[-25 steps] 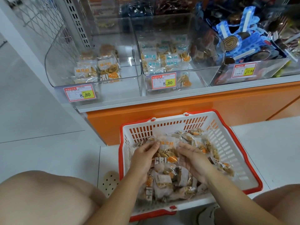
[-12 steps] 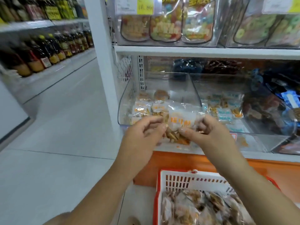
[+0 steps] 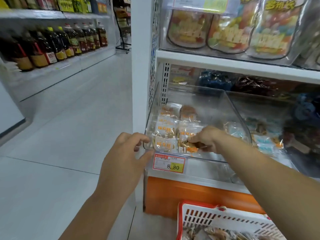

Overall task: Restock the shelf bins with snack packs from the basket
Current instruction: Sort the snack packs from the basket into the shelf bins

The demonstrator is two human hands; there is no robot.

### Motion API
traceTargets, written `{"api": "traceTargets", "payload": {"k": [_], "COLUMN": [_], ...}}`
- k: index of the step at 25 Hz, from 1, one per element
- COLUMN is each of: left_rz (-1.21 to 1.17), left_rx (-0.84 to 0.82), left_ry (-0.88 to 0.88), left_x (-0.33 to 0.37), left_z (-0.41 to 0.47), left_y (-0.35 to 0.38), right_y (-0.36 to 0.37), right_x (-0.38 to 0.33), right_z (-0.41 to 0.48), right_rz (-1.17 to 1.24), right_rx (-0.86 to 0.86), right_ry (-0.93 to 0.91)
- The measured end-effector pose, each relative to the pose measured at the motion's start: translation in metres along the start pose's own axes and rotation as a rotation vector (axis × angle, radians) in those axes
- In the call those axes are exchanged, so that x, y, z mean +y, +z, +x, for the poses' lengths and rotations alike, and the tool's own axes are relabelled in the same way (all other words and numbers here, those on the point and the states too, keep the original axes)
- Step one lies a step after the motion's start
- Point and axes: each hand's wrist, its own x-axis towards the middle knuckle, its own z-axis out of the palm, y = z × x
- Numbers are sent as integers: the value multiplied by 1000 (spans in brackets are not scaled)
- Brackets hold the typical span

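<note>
A clear shelf bin holds several snack packs with orange print. My right hand reaches over the bin's front lip and pinches a snack pack lying at the front of the bin. My left hand hovers at the bin's front left corner with fingers loosely curled and nothing in it. The red and white basket stands on the floor at the bottom right, with more packs inside.
A price tag reading 8.80 hangs under the bin. The neighbouring bin holds blue-printed packs. Bagged sweets fill the shelf above. Oil bottles line a shelf across the aisle. An orange plinth runs below.
Both hands lifted a snack pack from the basket up to the bin. Now the right hand sets it inside, and the left hand has let go and drawn back to the corner.
</note>
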Motion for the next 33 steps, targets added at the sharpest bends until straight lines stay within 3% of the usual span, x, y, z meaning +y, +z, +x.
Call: {"api": "traceTargets", "payload": {"k": [8,10,12,14,15,17,19,21,24,26,29,33], "left_rz": [-27,-27,0,22,19,23,91,198,330,393,554,559], "left_rx": [-6,19,95,139,120,-44,-357,-684,-999,-1043,-1011,-1098], "left_ry": [10,9,25,104,157,231,259,252,174,98,-24,-51], "left_x": [-2,0,5,17,25,40,50,48,34,21,5,-1], "left_z": [1,-4,-14,-29,-38,-63,-95,-127,-165,-180,-196,-207], "left_y": [2,3,4,12,20,45,79,113,152,171,188,195], "right_y": [-4,-15,-21,-22,-20,-17,-14,-6,14,27,37,42], "right_x": [-4,0,21,67,98,176,260,325,365,370,372,368], "right_z": [-15,-41,-90,-136,-147,-145,-132,-129,-138,-140,-141,-140], "right_rz": [-220,-299,-120,59,57,-95,-301,-391,-413,-388,-349,-253], "right_rx": [93,281,429,437,414,309,55,-205,-284,-255,-276,-261], "right_ry": [-44,-294,-659,-836,-829,-646,-252,-8,-10,-77,-38,-19]}}
